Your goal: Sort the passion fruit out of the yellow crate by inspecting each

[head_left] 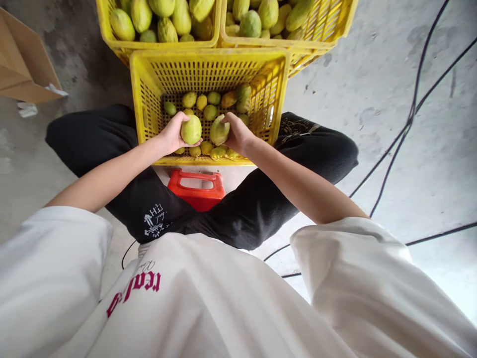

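Observation:
My left hand [174, 132] is closed around a smooth, rounded yellow-green papaya [191, 130], thumb on top and fingers beneath. A second, slightly darker papaya [219, 131] with a pointed upper end is gripped in my right hand [238, 133]. Both fruits are held side by side, a small gap apart, over a yellow slatted crate [208, 55]. On the crate's dark bottom lie several smaller green and yellow papayas [210, 112], some with orange patches. My hands and the held fruits hide part of them.
Beyond this crate stand two more yellow crates, a left one [160, 45] and a right one [345, 22], full of papayas. A red plastic stool [197, 196] is between my legs. An open cardboard box [26, 59] sits at left; black cables [411, 117] cross the concrete floor at right.

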`<state>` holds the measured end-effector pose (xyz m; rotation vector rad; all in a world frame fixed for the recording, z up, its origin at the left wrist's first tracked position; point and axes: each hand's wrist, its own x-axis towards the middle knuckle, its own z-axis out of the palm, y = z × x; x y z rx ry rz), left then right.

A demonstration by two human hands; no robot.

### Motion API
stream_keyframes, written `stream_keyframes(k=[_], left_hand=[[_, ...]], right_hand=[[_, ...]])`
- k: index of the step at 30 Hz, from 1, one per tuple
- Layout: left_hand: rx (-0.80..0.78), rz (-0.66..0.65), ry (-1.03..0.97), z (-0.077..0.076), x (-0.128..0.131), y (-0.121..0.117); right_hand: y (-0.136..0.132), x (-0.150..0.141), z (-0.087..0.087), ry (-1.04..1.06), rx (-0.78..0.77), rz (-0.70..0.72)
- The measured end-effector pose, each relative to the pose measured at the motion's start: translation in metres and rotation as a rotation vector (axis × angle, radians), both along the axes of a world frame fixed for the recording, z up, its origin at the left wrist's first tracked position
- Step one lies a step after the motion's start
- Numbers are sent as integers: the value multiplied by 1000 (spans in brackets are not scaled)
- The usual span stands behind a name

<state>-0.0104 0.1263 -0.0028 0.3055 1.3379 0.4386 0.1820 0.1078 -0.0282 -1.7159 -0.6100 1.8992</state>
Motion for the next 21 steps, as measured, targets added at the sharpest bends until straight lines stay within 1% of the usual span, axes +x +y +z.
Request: stream_keyframes(k=[4,9,12,16,21], left_hand=[[46,-69,-6,-7,-1,-3],[118,-143,32,-7,-2,-5],[130,-167,35,-5,-2,-5],[150,-157,15,-5,-3,-6],[127,-146,-13,-3,-3,-5]], right_hand=[[-1,3,0,118,-44,-51],[-3,1,11,154,-85,-137],[-5,0,14,137,-78,-111],[-4,1,14,112,-39,-51],[0,2,14,143,-65,-35]])
